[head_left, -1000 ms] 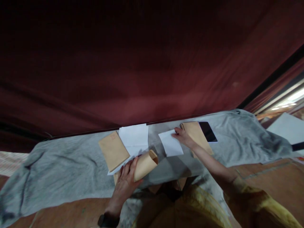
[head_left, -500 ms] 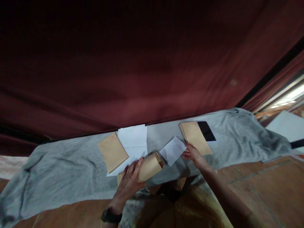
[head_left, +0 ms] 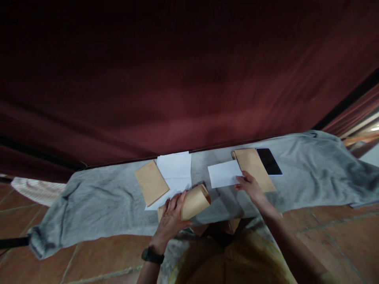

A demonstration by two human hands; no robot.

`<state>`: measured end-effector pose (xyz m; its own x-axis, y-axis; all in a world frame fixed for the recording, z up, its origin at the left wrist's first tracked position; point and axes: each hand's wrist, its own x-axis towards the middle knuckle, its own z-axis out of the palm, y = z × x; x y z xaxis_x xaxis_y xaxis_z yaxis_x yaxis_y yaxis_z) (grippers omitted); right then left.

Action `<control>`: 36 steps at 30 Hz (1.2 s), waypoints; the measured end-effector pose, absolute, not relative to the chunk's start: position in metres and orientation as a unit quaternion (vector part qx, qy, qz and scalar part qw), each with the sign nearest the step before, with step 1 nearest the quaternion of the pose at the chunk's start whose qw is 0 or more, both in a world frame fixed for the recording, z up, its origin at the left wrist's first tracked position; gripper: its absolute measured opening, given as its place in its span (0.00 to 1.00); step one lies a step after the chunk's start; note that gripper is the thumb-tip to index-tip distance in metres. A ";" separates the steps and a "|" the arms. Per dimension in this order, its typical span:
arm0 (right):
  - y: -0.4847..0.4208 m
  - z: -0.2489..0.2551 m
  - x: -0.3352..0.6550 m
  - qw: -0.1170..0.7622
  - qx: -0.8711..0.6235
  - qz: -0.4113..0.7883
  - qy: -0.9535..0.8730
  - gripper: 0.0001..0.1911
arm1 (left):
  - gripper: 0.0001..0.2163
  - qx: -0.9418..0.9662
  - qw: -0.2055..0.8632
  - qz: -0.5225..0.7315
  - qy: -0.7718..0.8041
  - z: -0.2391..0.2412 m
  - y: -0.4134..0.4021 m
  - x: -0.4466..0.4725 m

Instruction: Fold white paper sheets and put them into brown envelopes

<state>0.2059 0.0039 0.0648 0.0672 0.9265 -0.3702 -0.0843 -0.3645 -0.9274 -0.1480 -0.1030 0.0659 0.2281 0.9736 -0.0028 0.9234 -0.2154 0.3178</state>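
My left hand (head_left: pixel 172 215) grips a brown paper envelope (head_left: pixel 194 204) near the front edge of the cloth, fingers over its top. The envelope bulges, and its mouth gapes on the right. My right hand (head_left: pixel 248 185) pinches a white sheet of paper (head_left: pixel 224 174) by its right end, apart from the envelope's mouth. Left of centre lie larger white sheets (head_left: pixel 174 167) with a crease across them. Partly on these rests a stack of brown envelopes (head_left: pixel 151 183) with a small reddish mark. Beyond my right hand is another stack of brown envelopes (head_left: pixel 254 167).
A dark-screened phone or tablet (head_left: pixel 269 161) lies against the right stack. Grey cloth (head_left: pixel 103 201) covers the narrow table and hangs over its ends. A dark red curtain-like wall (head_left: pixel 189 98) rises right behind it. Tiled floor (head_left: pixel 100 256) shows in front.
My right hand has lifted and turned the white sheet, so it lies more level and farther from the envelope's mouth. My left hand keeps its hold. The whole view has shifted slightly.
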 end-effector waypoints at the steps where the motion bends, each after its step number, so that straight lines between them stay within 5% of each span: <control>1: -0.003 0.066 0.203 0.457 -0.576 0.577 -0.355 0.19 | 0.55 0.775 0.121 0.098 0.613 0.065 -0.104 -0.147; 7: -0.043 0.052 0.175 0.497 -0.542 0.554 -0.390 0.26 | 0.56 0.776 0.094 0.090 0.617 0.064 -0.104 -0.143; 18: -0.047 0.039 0.212 0.278 -0.540 0.547 -0.577 0.19 | 0.55 0.789 0.043 0.085 0.607 0.063 -0.105 -0.138; 28: -0.047 0.055 0.184 0.310 -0.525 0.555 -0.566 0.24 | 0.55 0.811 -0.005 0.106 0.576 0.076 -0.096 -0.120; 36: -0.058 0.072 0.151 0.358 -0.510 0.501 -0.601 0.18 | 0.54 0.824 0.000 0.121 0.553 0.082 -0.087 -0.099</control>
<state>0.1512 -0.0576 0.0717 -0.2236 0.9713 -0.0812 0.2545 -0.0222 -0.9668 -0.0986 -0.0874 0.0823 0.3590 0.9118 0.1991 0.9118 -0.3883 0.1340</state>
